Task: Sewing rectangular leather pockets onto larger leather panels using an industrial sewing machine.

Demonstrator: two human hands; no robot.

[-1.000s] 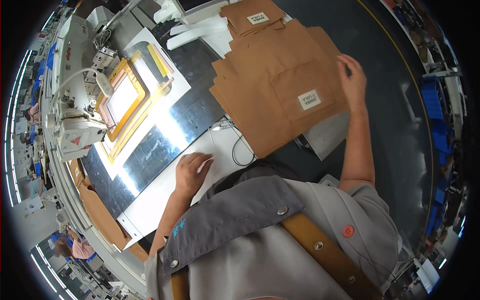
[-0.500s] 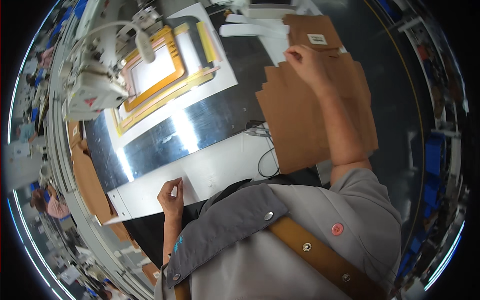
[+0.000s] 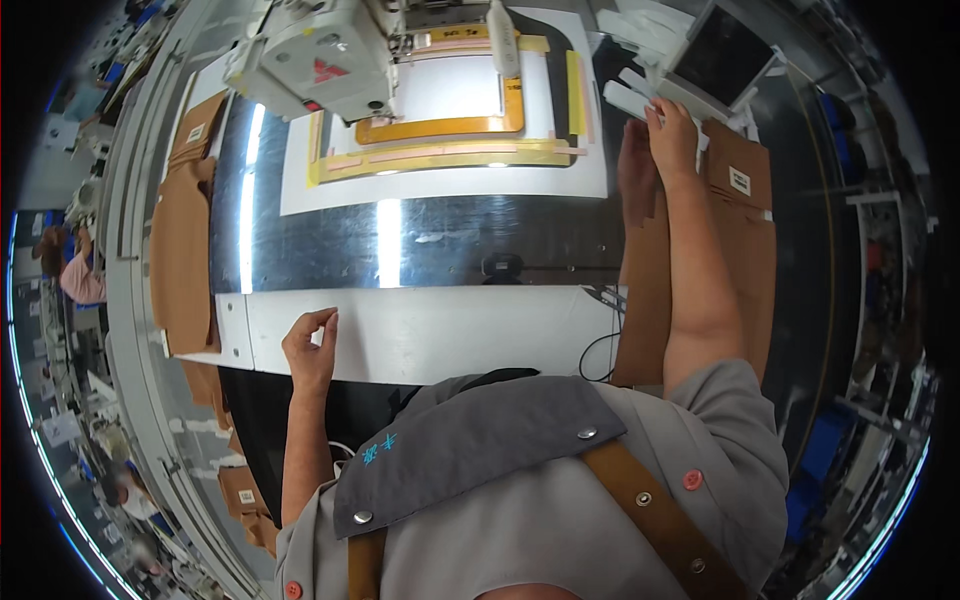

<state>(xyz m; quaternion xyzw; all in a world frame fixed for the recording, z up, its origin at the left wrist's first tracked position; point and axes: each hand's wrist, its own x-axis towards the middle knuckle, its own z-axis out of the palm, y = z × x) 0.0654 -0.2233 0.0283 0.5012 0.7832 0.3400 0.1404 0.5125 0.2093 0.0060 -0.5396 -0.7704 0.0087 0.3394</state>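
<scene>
Brown cloth pieces (image 3: 750, 250) lie stacked beside the right grip (image 3: 676, 145) and under its forearm; they look light, soft and floppy, best pinched at an edge. That grip reaches forward, bent-fingered, near white strips (image 3: 626, 98); whether it grasps anything, I cannot tell. The left grip (image 3: 310, 352), loosely curled, looks released over the white bench (image 3: 440, 325).

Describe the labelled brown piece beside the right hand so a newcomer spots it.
Start at the dark screen at upper right. Below it, just right of the right hand, lies a brown piece; its pale label sets it apart from the plain brown fabric below.
</scene>
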